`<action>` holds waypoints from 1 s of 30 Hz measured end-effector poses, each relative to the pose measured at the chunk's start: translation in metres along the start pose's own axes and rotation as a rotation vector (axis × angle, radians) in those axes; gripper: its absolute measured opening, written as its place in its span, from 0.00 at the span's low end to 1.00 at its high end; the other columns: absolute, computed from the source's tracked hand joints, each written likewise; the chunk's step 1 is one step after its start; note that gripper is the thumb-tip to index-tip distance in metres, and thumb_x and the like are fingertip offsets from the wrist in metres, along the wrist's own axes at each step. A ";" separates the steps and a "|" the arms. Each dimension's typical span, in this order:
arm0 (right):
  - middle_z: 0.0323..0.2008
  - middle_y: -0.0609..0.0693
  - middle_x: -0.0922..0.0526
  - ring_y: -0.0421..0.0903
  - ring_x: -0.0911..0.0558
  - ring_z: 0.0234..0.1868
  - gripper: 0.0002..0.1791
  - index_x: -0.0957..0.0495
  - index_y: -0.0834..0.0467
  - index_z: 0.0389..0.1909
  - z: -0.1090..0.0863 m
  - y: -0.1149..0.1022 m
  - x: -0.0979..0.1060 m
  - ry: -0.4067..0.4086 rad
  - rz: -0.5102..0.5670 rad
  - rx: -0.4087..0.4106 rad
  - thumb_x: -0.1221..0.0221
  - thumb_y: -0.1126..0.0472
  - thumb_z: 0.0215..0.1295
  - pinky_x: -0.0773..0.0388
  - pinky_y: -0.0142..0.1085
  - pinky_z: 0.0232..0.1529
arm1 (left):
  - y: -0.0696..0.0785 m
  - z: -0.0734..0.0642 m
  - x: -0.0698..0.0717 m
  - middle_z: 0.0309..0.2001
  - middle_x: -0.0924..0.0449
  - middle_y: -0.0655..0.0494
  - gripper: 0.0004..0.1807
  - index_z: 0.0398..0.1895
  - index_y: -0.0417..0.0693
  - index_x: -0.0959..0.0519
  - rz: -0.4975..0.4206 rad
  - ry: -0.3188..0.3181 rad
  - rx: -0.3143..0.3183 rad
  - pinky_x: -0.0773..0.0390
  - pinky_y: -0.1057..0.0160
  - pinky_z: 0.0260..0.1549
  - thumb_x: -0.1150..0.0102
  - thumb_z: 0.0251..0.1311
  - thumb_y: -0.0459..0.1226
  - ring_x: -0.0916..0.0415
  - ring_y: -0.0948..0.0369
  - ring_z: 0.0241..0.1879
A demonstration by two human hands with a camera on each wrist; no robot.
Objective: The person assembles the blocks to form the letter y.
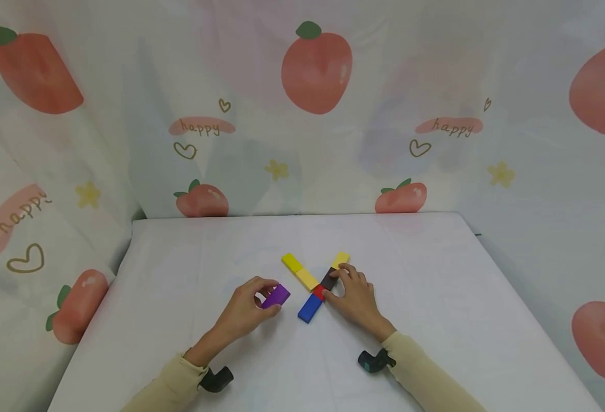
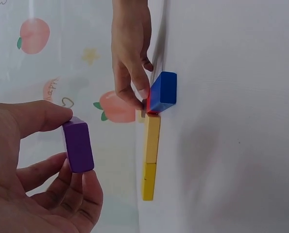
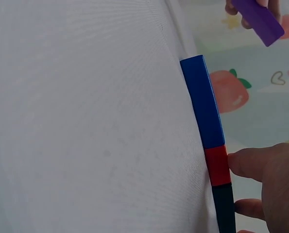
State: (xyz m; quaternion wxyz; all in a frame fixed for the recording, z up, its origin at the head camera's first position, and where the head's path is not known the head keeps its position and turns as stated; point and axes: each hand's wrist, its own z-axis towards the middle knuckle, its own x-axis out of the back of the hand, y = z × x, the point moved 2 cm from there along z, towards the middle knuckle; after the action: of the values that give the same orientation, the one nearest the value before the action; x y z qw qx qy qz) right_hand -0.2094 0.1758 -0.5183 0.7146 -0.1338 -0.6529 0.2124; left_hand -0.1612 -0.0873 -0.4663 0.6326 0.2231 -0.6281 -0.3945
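Observation:
My left hand (image 1: 245,306) holds a purple block (image 1: 276,296) above the table, thumb on one side and fingers on the other. Several blocks lie end to end in a Y-like shape to its right. A bright yellow block (image 1: 292,262) and a pale yellow block (image 1: 307,280) make one branch. The other runs from a pale yellow block (image 1: 341,258) through a dark block (image 1: 328,279) and a red block (image 3: 217,165) to a blue block (image 1: 309,309). My right hand (image 1: 356,300) touches the red block with the thumb and the dark block with a finger.
A white cloth covers the table (image 1: 436,274). Printed curtains (image 1: 328,160) with fruit drawings hang behind it and along the sides. Each wrist carries a small black camera mount, the left one (image 1: 217,379) and the right one (image 1: 374,361).

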 end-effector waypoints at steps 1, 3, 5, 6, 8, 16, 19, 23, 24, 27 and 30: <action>0.69 0.53 0.33 0.59 0.31 0.64 0.27 0.24 0.49 0.55 0.000 0.000 0.000 -0.002 0.000 -0.003 0.34 0.43 0.57 0.33 0.56 0.54 | 0.000 0.000 0.000 0.42 0.21 0.61 0.25 0.55 0.51 0.21 0.002 -0.006 -0.001 0.18 0.58 0.43 0.27 0.51 0.37 0.26 0.63 0.44; 0.69 0.53 0.33 0.58 0.31 0.64 0.27 0.24 0.49 0.55 0.000 0.000 0.000 -0.005 0.002 -0.006 0.34 0.42 0.57 0.33 0.56 0.55 | 0.001 -0.001 -0.001 0.42 0.21 0.60 0.25 0.54 0.51 0.21 0.006 -0.017 -0.007 0.18 0.60 0.42 0.27 0.51 0.37 0.26 0.62 0.44; 0.69 0.53 0.33 0.59 0.31 0.64 0.27 0.24 0.49 0.55 0.000 0.000 0.000 -0.006 0.001 -0.007 0.34 0.42 0.57 0.33 0.56 0.55 | 0.001 -0.002 -0.002 0.42 0.21 0.60 0.25 0.54 0.50 0.21 0.004 -0.029 -0.006 0.18 0.61 0.42 0.27 0.51 0.37 0.27 0.62 0.44; 0.69 0.53 0.33 0.59 0.31 0.64 0.27 0.24 0.49 0.55 -0.001 0.000 0.000 -0.007 0.003 -0.007 0.34 0.42 0.57 0.33 0.56 0.55 | 0.002 -0.003 -0.002 0.42 0.22 0.60 0.24 0.54 0.50 0.21 0.003 -0.034 -0.006 0.19 0.62 0.41 0.27 0.51 0.37 0.27 0.63 0.44; 0.69 0.54 0.33 0.59 0.31 0.64 0.27 0.24 0.49 0.55 -0.001 0.000 0.000 -0.007 0.004 -0.005 0.34 0.43 0.57 0.33 0.56 0.54 | 0.003 -0.003 -0.003 0.42 0.22 0.60 0.24 0.54 0.50 0.21 0.000 -0.043 -0.010 0.19 0.63 0.41 0.27 0.51 0.37 0.27 0.63 0.44; 0.69 0.54 0.34 0.59 0.32 0.64 0.27 0.24 0.49 0.55 -0.001 0.001 0.000 -0.019 0.011 -0.005 0.34 0.42 0.58 0.34 0.55 0.54 | 0.001 -0.007 -0.011 0.41 0.22 0.61 0.24 0.53 0.50 0.22 -0.002 -0.084 0.000 0.22 0.72 0.37 0.28 0.52 0.38 0.27 0.63 0.43; 0.69 0.54 0.34 0.59 0.32 0.64 0.27 0.24 0.49 0.55 -0.001 0.002 0.000 -0.018 0.010 -0.001 0.34 0.42 0.58 0.34 0.55 0.54 | 0.000 -0.009 -0.015 0.41 0.22 0.60 0.24 0.53 0.49 0.22 0.002 -0.098 0.003 0.22 0.72 0.37 0.28 0.52 0.38 0.26 0.62 0.43; 0.69 0.54 0.34 0.59 0.32 0.64 0.27 0.24 0.49 0.55 -0.001 0.001 0.000 -0.024 0.012 -0.006 0.35 0.42 0.58 0.34 0.55 0.55 | -0.002 -0.010 -0.019 0.42 0.22 0.59 0.23 0.52 0.48 0.22 0.016 -0.121 -0.001 0.22 0.72 0.37 0.28 0.52 0.38 0.26 0.62 0.43; 0.69 0.54 0.34 0.59 0.32 0.64 0.27 0.24 0.49 0.55 -0.001 0.001 0.000 -0.022 0.013 -0.004 0.34 0.42 0.58 0.34 0.55 0.54 | -0.003 -0.011 -0.020 0.42 0.22 0.58 0.23 0.52 0.47 0.22 0.023 -0.127 -0.002 0.22 0.71 0.37 0.28 0.52 0.38 0.25 0.62 0.43; 0.69 0.54 0.34 0.59 0.32 0.64 0.27 0.24 0.49 0.56 -0.001 0.002 -0.001 -0.024 0.010 -0.004 0.35 0.42 0.58 0.34 0.55 0.55 | -0.004 -0.011 -0.023 0.42 0.21 0.58 0.23 0.51 0.46 0.23 0.039 -0.144 -0.003 0.21 0.70 0.37 0.27 0.52 0.38 0.25 0.62 0.42; 0.69 0.54 0.34 0.59 0.32 0.64 0.27 0.24 0.49 0.56 0.000 0.002 -0.001 -0.020 0.008 -0.003 0.35 0.42 0.58 0.34 0.55 0.55 | -0.003 -0.012 -0.025 0.41 0.21 0.58 0.23 0.50 0.46 0.22 0.045 -0.161 0.001 0.22 0.70 0.37 0.27 0.51 0.39 0.25 0.62 0.42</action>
State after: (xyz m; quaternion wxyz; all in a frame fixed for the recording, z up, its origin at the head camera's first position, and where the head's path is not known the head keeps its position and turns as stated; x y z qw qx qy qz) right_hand -0.2094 0.1769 -0.5198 0.7070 -0.1356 -0.6598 0.2156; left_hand -0.1479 -0.0722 -0.4857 0.5887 0.1770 -0.6818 -0.3965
